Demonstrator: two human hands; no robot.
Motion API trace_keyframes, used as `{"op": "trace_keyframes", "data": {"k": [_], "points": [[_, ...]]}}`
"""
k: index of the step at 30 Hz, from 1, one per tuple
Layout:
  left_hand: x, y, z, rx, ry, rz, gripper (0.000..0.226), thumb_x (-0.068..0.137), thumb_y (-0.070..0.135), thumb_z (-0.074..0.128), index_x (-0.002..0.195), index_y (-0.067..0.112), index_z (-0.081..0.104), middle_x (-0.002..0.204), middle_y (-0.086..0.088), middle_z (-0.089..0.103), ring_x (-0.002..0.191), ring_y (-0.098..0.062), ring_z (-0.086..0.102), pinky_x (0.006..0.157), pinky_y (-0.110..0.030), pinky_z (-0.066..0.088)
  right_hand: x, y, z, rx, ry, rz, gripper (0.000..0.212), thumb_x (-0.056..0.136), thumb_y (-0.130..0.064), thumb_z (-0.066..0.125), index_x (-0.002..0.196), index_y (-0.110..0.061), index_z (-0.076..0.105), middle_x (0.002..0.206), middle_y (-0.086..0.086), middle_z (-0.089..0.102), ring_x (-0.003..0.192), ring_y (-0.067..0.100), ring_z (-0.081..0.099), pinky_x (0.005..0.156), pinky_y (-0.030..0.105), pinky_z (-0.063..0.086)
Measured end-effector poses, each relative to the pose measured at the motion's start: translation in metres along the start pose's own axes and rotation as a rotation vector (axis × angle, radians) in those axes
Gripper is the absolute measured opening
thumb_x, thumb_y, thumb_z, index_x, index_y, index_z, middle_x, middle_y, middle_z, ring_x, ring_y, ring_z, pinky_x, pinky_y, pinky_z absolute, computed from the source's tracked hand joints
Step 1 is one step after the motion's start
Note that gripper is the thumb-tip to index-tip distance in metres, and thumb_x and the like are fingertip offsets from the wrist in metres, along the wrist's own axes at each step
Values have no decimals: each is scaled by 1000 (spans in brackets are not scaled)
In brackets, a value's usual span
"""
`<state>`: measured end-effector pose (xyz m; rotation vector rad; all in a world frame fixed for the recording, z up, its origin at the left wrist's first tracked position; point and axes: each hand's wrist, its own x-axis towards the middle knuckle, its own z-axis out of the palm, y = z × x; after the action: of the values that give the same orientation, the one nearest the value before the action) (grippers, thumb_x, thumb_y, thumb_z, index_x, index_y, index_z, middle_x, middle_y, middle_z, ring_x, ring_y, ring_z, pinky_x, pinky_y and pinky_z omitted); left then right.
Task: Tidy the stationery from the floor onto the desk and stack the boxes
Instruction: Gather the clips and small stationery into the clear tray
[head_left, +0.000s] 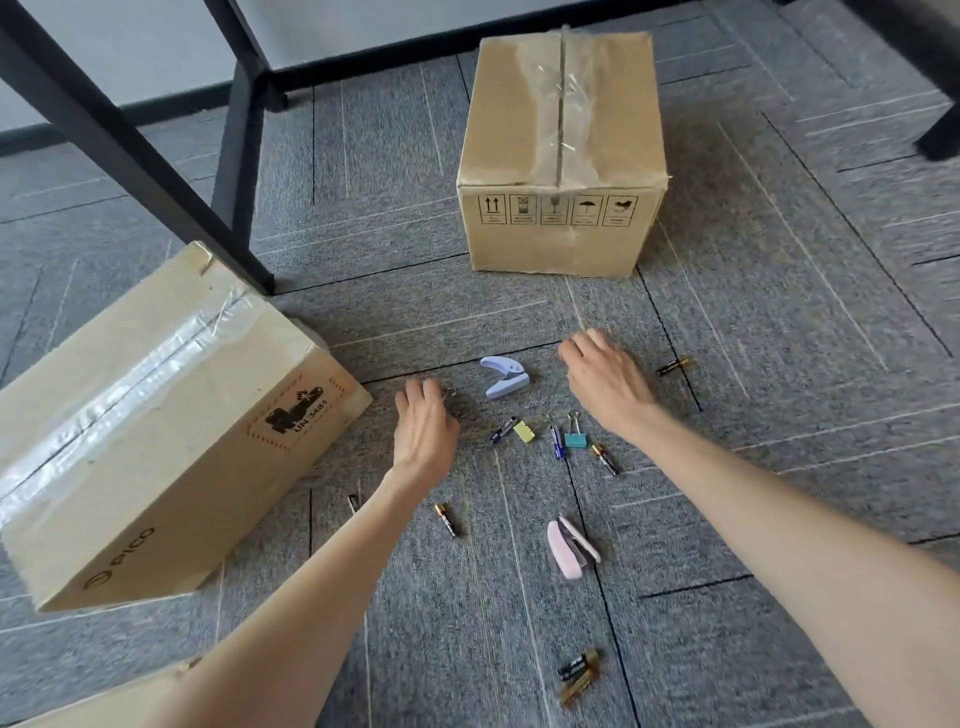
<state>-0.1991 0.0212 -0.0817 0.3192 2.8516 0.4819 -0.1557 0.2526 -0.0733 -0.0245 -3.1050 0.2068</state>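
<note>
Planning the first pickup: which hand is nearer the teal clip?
Right. The right hand lies just beyond and right of the teal clip; the left hand is farther off to its left, past the yellow clip.

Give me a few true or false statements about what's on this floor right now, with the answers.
1. The blue hole punch lies on the carpet between the left hand and the right hand. True.
2. The pink stapler sits on a box. False: it lies on the carpet.
3. The upright box and the tilted box are stacked. False: they stand apart on the floor.
4. A teal binder clip lies beside a battery. True.
</note>
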Motion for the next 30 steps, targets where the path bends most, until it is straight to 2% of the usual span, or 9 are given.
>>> {"op": "trace_keyframes", "data": {"k": [3, 5, 8, 10, 13, 15, 19, 25, 30], "points": [[3, 14, 2, -170, -17, -22, 30, 84, 7, 57, 114, 4, 52, 115, -13, 43, 106, -31, 42, 91, -41, 42, -1, 2, -4, 155, 40, 12, 18, 91, -13, 53, 107, -6, 57, 110, 6, 55, 97, 16, 49, 88, 28, 45], [3, 29, 0, -334, 1, -47, 12, 84, 3, 54, 94, 5, 48, 102, -10, 44, 91, -28, 43, 79, -35, 41, -1, -1, -9, 352, -38, 111, 10, 93, -11, 53, 100, -7, 57, 112, 7, 53, 90, 15, 52, 76, 20, 44], [0, 53, -1, -439, -38, -84, 5, 90, 6, 46, 88, 7, 42, 96, -13, 51, 83, -29, 47, 69, -35, 37, -8, -3, -9, 490, -148, 271, 15, 98, -13, 46, 95, -5, 58, 107, 7, 61, 81, 14, 58, 70, 25, 48], [-8, 65, -1, -360, -78, -29, 6, 90, 14, 46, 94, 10, 45, 98, -10, 58, 86, -29, 54, 73, -38, 44, -17, -4, -5, 435, -229, 338, 18, 98, -17, 44, 100, -7, 59, 89, 0, 63, 62, 10, 54, 60, 24, 46], [-18, 72, 5, -48, -41, 253, 23, 83, 26, 55, 104, 19, 55, 102, 1, 61, 96, -20, 56, 77, -34, 48, -33, -8, -3, 290, -342, 342, 23, 94, -35, 54, 104, -14, 53, 84, -5, 62, 66, 8, 55, 77, 27, 46], [-22, 72, 11, 90, -76, 352, 34, 85, 34, 59, 116, 20, 56, 113, 0, 57, 106, -20, 53, 80, -36, 51, -41, -14, -4, 241, -344, 359, 36, 91, -43, 59, 109, -14, 47, 84, -4, 61, 62, 8, 53, 68, 26, 46], [-22, 72, 18, 204, -98, 330, 44, 90, 36, 61, 128, 16, 51, 125, -4, 50, 114, -22, 51, 85, -37, 51, -44, -23, 0, 238, -292, 424, 44, 88, -30, 67, 119, -6, 48, 91, 1, 64, 69, 14, 60, 56, 22, 42], [-23, 74, 18, 175, -50, 303, 40, 91, 31, 61, 124, 12, 52, 126, -4, 49, 114, -22, 50, 82, -35, 52, -44, -28, 4, 331, -279, 514, 22, 87, -16, 69, 106, -9, 63, 98, 4, 68, 78, 17, 64, 61, 23, 43], [-26, 80, 11, -10, 8, 149, 18, 96, 28, 45, 106, 12, 46, 100, -7, 63, 94, -27, 56, 67, -36, 44, -42, -33, 5, 366, -367, 544, 17, 85, -25, 69, 77, -12, 61, 68, -2, 55, 56, 14, 50, 50, 22, 38]]}}
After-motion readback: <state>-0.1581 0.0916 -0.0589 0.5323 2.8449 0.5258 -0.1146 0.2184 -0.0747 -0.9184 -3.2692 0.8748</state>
